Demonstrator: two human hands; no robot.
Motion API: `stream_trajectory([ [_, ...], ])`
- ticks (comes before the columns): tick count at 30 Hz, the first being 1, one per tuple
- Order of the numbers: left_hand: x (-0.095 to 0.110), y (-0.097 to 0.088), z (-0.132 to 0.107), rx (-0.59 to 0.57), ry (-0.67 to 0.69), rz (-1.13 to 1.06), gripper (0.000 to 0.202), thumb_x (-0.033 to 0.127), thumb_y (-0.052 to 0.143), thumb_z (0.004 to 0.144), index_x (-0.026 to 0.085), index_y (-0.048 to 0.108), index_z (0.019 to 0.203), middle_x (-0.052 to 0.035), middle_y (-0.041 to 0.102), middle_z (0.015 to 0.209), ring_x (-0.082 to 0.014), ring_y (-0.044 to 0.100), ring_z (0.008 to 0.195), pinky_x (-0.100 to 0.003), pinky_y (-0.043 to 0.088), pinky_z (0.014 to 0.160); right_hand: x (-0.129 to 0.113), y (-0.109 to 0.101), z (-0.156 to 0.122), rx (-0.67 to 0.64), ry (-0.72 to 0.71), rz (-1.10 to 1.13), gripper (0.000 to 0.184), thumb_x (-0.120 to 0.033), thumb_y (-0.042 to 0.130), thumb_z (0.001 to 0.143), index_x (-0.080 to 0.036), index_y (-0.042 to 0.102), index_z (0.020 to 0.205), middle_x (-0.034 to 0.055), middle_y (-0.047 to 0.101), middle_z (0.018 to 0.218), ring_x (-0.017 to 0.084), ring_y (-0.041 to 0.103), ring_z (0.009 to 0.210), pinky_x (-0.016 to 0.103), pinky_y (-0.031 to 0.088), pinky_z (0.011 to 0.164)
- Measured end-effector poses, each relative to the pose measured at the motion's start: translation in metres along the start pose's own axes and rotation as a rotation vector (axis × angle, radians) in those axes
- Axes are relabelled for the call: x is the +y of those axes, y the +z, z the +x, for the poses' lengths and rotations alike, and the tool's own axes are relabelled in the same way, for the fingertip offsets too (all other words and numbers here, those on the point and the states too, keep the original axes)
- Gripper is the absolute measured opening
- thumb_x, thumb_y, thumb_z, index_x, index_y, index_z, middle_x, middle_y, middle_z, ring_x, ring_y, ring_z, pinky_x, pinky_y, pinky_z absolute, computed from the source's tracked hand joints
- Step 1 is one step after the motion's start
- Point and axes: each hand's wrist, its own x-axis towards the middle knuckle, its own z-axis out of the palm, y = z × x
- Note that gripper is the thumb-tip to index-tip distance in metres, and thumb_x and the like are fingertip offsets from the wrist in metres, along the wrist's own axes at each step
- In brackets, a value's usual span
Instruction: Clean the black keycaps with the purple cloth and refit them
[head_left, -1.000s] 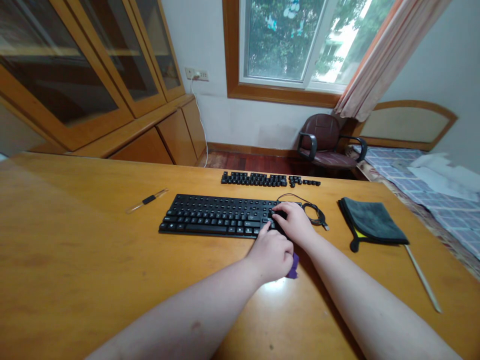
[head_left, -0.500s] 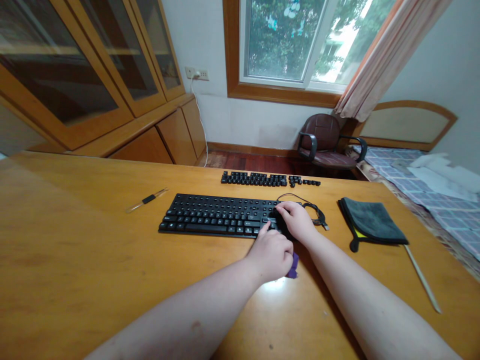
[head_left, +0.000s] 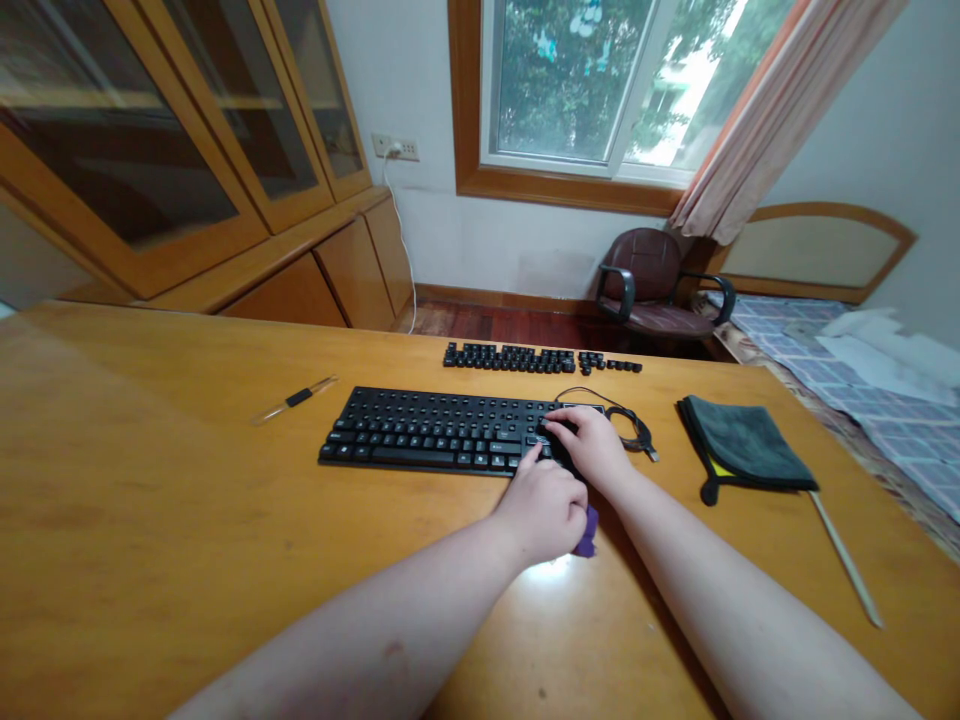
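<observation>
A black keyboard (head_left: 420,430) lies on the wooden desk (head_left: 187,520); most of its upper rows are bare of keycaps, while the bottom rows carry them. My left hand (head_left: 544,508) rests at its lower right, index finger stretched onto the keys there. The other fingers are curled round a small purple object (head_left: 586,535), whose kind I cannot make out. Over the right end of the keyboard is my right hand (head_left: 589,445), thumb and fingertips drawn together at the key area. Whatever is between those fingertips is too small to tell, and the hand covers the number pad.
Removed black keycaps (head_left: 510,358) stand in rows behind the keyboard. A coiled USB cable (head_left: 636,432) lies to its right, near a folded dark grey cloth (head_left: 750,440) with a pale stick (head_left: 847,560) beneath. At left is a clear tool with a black grip (head_left: 298,397).
My right hand's fingertips have shifted slightly down and left over the keyboard. My left hand has stayed in place with the purple object.
</observation>
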Motion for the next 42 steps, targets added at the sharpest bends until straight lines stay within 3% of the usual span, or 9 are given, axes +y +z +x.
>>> stream_trajectory([
  [8, 0.0004, -0.0003, 0.0010, -0.003, -0.015, -0.015, 0.017, 0.015, 0.048, 0.071, 0.021, 0.062, 0.062, 0.0011, 0.062, 0.065, -0.0154, 0.054, 0.074, -0.044, 0.019, 0.108, -0.0015, -0.0003, -0.0004, -0.007, -0.047, -0.048, 0.014, -0.025, 0.062, 0.077, -0.024, 0.072, 0.087, 0.0027, 0.072, 0.088, 0.021, 0.063, 0.088, 0.036, 0.045, 0.084],
  [18, 0.0005, -0.0012, 0.0006, 0.007, -0.006, -0.038, 0.016, 0.015, 0.048, 0.070, 0.021, 0.060, 0.060, 0.0021, 0.063, 0.066, -0.0145, 0.054, 0.074, -0.043, 0.019, 0.107, 0.0000, 0.0019, -0.0011, 0.046, -0.207, -0.056, 0.011, -0.020, 0.065, 0.076, -0.025, 0.074, 0.080, 0.0018, 0.074, 0.087, 0.019, 0.064, 0.081, 0.034, 0.046, 0.081],
  [30, 0.0006, -0.0001, -0.0001, 0.010, -0.012, -0.036, 0.017, 0.015, 0.049, 0.070, 0.021, 0.060, 0.060, 0.0018, 0.064, 0.065, -0.0152, 0.055, 0.075, -0.043, 0.019, 0.107, -0.0041, 0.0015, -0.0066, 0.037, -0.233, -0.217, 0.015, -0.026, 0.058, 0.082, -0.026, 0.073, 0.083, -0.0001, 0.073, 0.094, 0.020, 0.061, 0.084, 0.037, 0.040, 0.082],
  [42, 0.0013, -0.0011, 0.0005, -0.014, -0.023, -0.045, 0.018, 0.015, 0.048, 0.071, 0.021, 0.060, 0.060, 0.0018, 0.064, 0.068, -0.0159, 0.055, 0.076, -0.045, 0.019, 0.108, -0.0025, -0.0002, -0.0028, 0.002, -0.231, -0.199, 0.018, -0.022, 0.055, 0.084, -0.025, 0.073, 0.084, 0.0005, 0.073, 0.092, 0.019, 0.060, 0.077, 0.034, 0.042, 0.076],
])
